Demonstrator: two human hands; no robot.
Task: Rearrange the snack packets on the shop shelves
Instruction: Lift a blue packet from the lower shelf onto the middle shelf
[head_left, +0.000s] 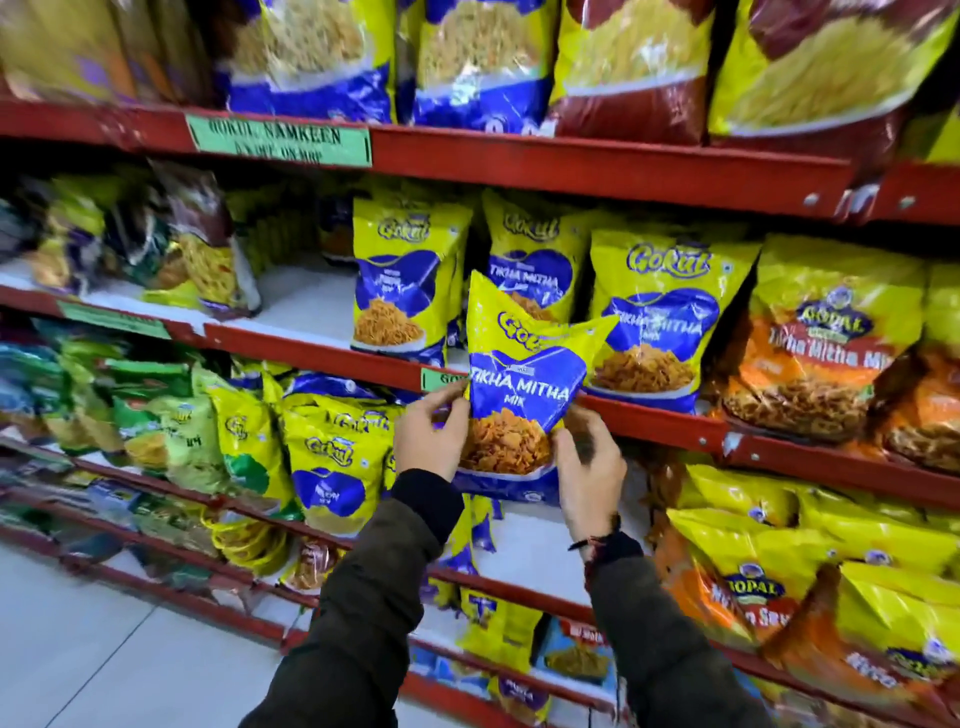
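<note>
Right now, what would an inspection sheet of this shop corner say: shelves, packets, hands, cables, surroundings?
Surface: red metal shelves in several tiers, white boards; a bare patch on the middle tier.
Job's things: a yellow-and-blue Tikha Mitha packet held in front of the middle shelf edge; matching packets stand upright behind it.
Clutter: orange Gopal packets on the right; slumped green packets lower left, blurred.
Grippers: left hand grips the packet's left edge, right hand its lower right corner.
Cables: nothing seen.
Surroundings: green shelf label up top; pale floor below.
</note>
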